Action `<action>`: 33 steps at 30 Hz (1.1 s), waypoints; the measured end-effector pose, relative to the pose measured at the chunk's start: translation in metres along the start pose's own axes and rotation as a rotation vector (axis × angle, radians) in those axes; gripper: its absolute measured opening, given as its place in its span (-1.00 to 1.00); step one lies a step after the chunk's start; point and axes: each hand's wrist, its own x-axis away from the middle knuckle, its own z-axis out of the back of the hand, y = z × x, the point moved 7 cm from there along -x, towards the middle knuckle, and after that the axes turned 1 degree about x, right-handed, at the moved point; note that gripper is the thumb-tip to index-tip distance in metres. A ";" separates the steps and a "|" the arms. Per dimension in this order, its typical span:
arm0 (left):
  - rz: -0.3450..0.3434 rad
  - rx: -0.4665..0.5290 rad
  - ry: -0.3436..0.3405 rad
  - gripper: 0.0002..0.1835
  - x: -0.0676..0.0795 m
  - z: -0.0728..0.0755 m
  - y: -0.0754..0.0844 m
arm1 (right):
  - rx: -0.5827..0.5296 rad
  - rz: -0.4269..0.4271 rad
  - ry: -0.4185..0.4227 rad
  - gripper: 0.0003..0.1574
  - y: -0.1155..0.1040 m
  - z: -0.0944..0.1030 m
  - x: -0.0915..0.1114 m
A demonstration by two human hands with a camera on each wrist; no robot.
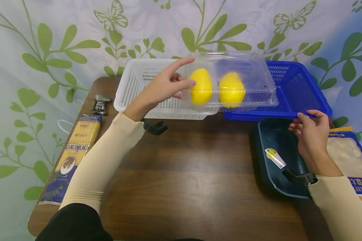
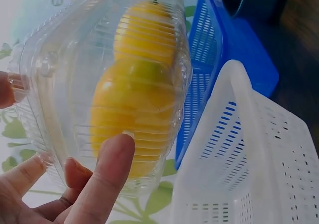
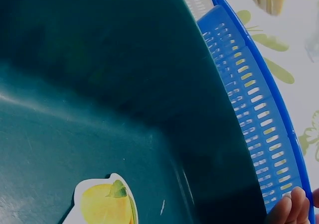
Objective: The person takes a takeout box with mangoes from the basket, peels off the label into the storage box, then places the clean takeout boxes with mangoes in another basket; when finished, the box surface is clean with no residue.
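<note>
My left hand [image 1: 164,85] grips one end of a clear plastic clamshell box [image 1: 256,80], thumb in front and other fingers spread behind. Two yellow mangoes [image 1: 201,86] show through its wall, one beyond the other in the left wrist view. The box hangs above a white basket [image 1: 126,90] and a blue basket [image 1: 304,85]. My right hand [image 1: 314,137] pinches the near right rim of the blue basket, over a dark green basin [image 1: 263,167]. In the right wrist view only the fingertips [image 3: 297,204] appear, at the blue rim.
A lemon-shaped label [image 1: 275,158] lies in the basin. At the left table edge are a yellow-and-blue pasta packet [image 1: 75,147] and a small dark wrapped item [image 1: 100,103]. A blue-and-yellow packet [image 1: 346,154] lies right of the basin. A patterned curtain [image 1: 157,26] hangs behind.
</note>
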 end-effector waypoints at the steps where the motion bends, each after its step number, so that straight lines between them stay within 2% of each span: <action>1: 0.008 -0.001 -0.003 -0.25 -0.006 -0.002 0.000 | 0.002 0.001 0.001 -0.42 0.000 0.000 0.000; 8: 0.038 -0.017 -0.030 -0.24 -0.048 -0.023 -0.003 | -0.007 0.012 0.014 -0.44 0.000 0.002 0.000; 14: 0.099 -0.057 -0.025 -0.23 -0.081 -0.042 -0.006 | -0.016 0.001 0.014 -0.44 0.001 0.004 0.000; 21: 0.193 -0.049 -0.048 -0.19 -0.111 -0.059 -0.008 | -0.038 0.002 -0.005 -0.46 0.001 0.000 -0.002; 26: 0.229 -0.047 -0.086 -0.15 -0.126 -0.076 -0.009 | -0.049 0.000 0.005 -0.46 0.001 -0.002 -0.003; 33: 0.247 -0.275 -0.111 -0.12 -0.146 -0.105 -0.014 | 0.010 0.013 0.019 -0.47 0.000 -0.001 -0.003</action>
